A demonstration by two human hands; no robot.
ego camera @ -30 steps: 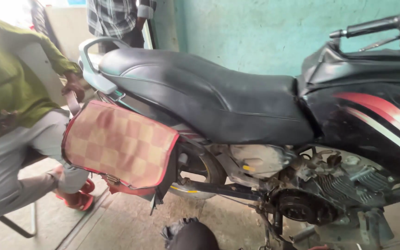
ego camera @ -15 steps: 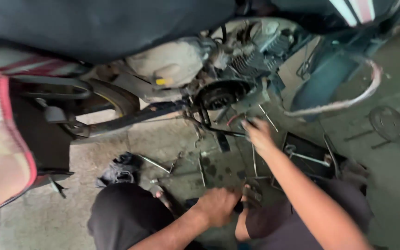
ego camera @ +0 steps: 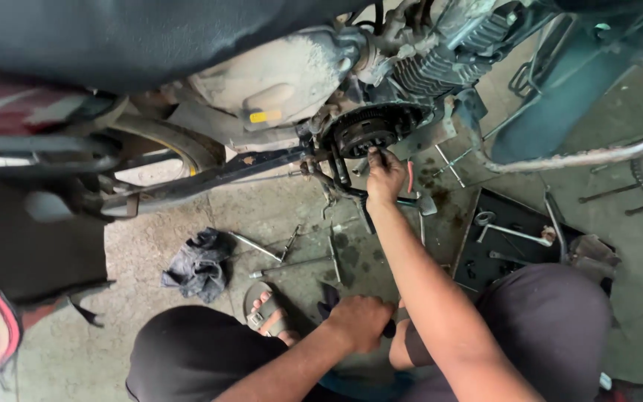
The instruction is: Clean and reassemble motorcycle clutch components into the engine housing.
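I squat beside a motorcycle with its engine side open. My right hand reaches up to the round toothed engine part, fingers curled against its lower edge; whether they grip anything is hidden. My left hand is low between my knees, closed in a fist around a dark tool handle that pokes out on both sides. Black frame bars run left from the engine.
A grey rag and several long wrenches lie on the concrete floor. A black tool tray sits at right. My sandalled foot is near the tools. A chrome pipe curves at right, the rear tyre at left.
The view dropped from the seat to the engine and floor. My right hand has risen from the floor tools up to the round engine part; the left fist stays low.
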